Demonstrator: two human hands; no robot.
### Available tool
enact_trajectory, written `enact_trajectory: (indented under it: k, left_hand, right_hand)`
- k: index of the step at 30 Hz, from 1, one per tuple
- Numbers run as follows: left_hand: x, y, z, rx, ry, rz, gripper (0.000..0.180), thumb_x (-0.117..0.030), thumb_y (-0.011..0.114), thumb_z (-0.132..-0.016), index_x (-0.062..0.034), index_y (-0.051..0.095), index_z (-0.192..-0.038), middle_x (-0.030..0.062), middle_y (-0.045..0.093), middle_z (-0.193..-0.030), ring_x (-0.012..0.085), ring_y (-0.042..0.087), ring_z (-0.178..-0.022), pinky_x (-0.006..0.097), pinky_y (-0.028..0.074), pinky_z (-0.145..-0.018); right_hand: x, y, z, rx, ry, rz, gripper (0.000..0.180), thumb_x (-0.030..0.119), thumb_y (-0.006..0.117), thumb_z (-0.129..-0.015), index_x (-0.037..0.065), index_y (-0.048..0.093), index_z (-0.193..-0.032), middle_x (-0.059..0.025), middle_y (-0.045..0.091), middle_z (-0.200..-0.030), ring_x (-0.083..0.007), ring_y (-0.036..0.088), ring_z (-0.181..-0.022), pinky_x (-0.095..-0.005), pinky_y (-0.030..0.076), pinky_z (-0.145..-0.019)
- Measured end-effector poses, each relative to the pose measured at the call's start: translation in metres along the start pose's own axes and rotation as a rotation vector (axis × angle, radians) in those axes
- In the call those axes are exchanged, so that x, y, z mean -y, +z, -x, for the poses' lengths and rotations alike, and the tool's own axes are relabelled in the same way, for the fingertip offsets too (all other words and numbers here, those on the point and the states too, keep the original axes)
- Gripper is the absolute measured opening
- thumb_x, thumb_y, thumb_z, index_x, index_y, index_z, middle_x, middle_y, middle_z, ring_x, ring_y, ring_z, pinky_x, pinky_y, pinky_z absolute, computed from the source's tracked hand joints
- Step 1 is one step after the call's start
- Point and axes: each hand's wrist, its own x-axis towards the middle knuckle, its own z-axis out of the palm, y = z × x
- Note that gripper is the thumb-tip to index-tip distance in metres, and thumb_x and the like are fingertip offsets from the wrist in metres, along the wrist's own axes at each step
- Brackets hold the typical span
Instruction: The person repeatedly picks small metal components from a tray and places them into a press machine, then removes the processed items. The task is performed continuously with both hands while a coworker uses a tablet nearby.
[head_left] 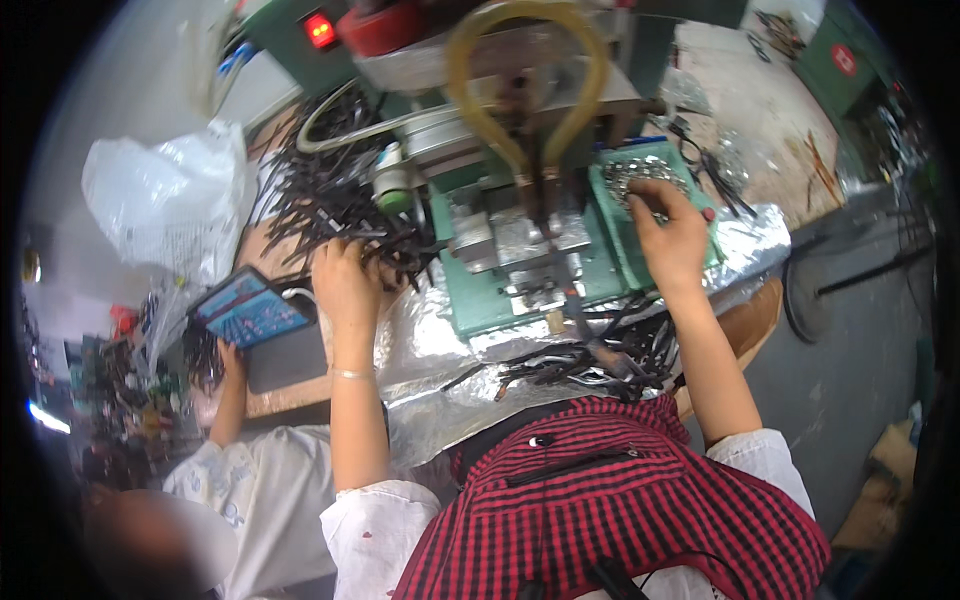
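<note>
My left hand (345,275) reaches into a heap of thin black pieces (320,200) left of a green press machine (520,180), its fingers closed among them. My right hand (668,232) rests on a green tray (610,205) of small silvery parts (645,175) at the machine's right, fingertips pinching among the parts. What either hand grips is too small to make out. More black pieces (590,360) lie in a pile on silver foil in front of the machine, just above my red checked apron.
A yellowish hose loop (525,70) and a lit red button (319,30) sit on the machine. A white plastic bag (170,195) lies at left. Another person's hand (228,358) holds a phone (250,308) at lower left. Grey floor runs along the right.
</note>
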Motion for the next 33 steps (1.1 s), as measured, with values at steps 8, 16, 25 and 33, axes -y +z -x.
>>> enact_trajectory:
  k: [8,16,25,33]
  left_hand:
    - [0.025,0.043,0.002,-0.306,-0.048,0.304,0.032,-0.008,0.066,-0.100,-0.0015,0.068,-0.131,0.0144,0.076,-0.105,0.0235,0.073,-0.088,0.033,0.054,-0.081]
    - [0.014,0.028,-0.006,0.001,-0.389,1.137,0.035,-0.015,0.063,-0.106,0.0021,0.064,-0.137,0.0074,0.071,-0.116,0.0100,0.063,-0.103,0.025,0.051,-0.087]
    - [-0.052,-0.036,0.013,-0.182,-0.445,1.101,0.016,-0.011,0.068,-0.103,0.0029,0.073,-0.096,0.0023,0.069,-0.082,0.0039,0.053,-0.070,0.021,0.039,-0.059]
    - [-0.125,-0.101,0.011,-0.438,0.320,0.937,0.013,0.003,0.067,-0.095,0.0054,0.068,-0.107,0.0201,0.074,-0.094,0.0307,0.074,-0.086,0.040,0.062,-0.078]
  right_hand:
    - [-0.033,-0.059,0.036,-0.170,-0.038,0.179,0.013,0.005,0.071,-0.090,0.002,0.075,-0.102,-0.0131,0.075,-0.098,-0.0279,0.073,-0.092,-0.0365,0.054,-0.085]
    - [0.065,0.004,0.000,0.064,-0.331,-0.249,0.014,-0.001,0.070,-0.086,0.000,0.074,-0.099,-0.0124,0.075,-0.097,-0.0275,0.072,-0.092,-0.0347,0.054,-0.084]
    - [0.080,0.039,0.023,0.083,0.018,-0.744,0.034,-0.003,0.070,-0.092,-0.003,0.058,-0.124,-0.0086,0.073,-0.104,-0.0138,0.070,-0.098,-0.0274,0.054,-0.087]
    - [0.117,0.027,0.037,0.148,0.068,-0.765,0.054,-0.004,0.072,-0.086,-0.003,0.053,-0.136,-0.0132,0.069,-0.119,-0.0191,0.070,-0.104,-0.0299,0.051,-0.096]
